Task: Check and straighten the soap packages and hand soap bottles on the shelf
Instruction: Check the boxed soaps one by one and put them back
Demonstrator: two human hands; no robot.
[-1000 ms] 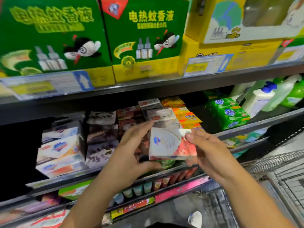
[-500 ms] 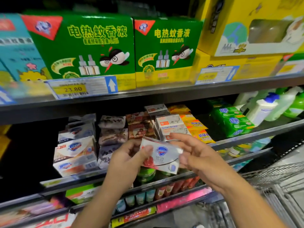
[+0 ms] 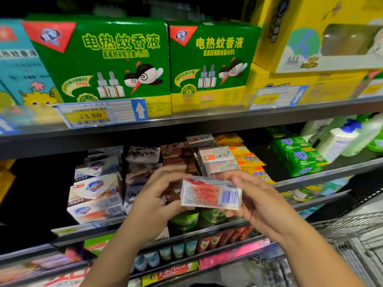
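The soap package [image 3: 211, 196] is held in the air just in front of the middle shelf [image 3: 323, 175], its barcode side turned up toward the camera. The left hand [image 3: 153, 201] grips the left short end and the right hand [image 3: 259, 201] pinches the right end, so both hands are clamped on the one box with its printed face bare between them. It looks like a single bar in a thin carton: probably light, firm along its edges and corners, but likely to dent if squeezed across the broad face. The print looks glossy, so it may slide under dry fingers. The short ends, where it is held now, seem the safest places to take it, and one hand could manage it. The slot it belongs in is hidden behind the hands. To the left, the white-and-blue soap stack [image 3: 97, 195] sits askew and would probably shift at a nudge. The hand soap bottles [image 3: 339, 139] at the far right lean over; being liquid-filled, they should be heavier and are better taken round the body than by the pump
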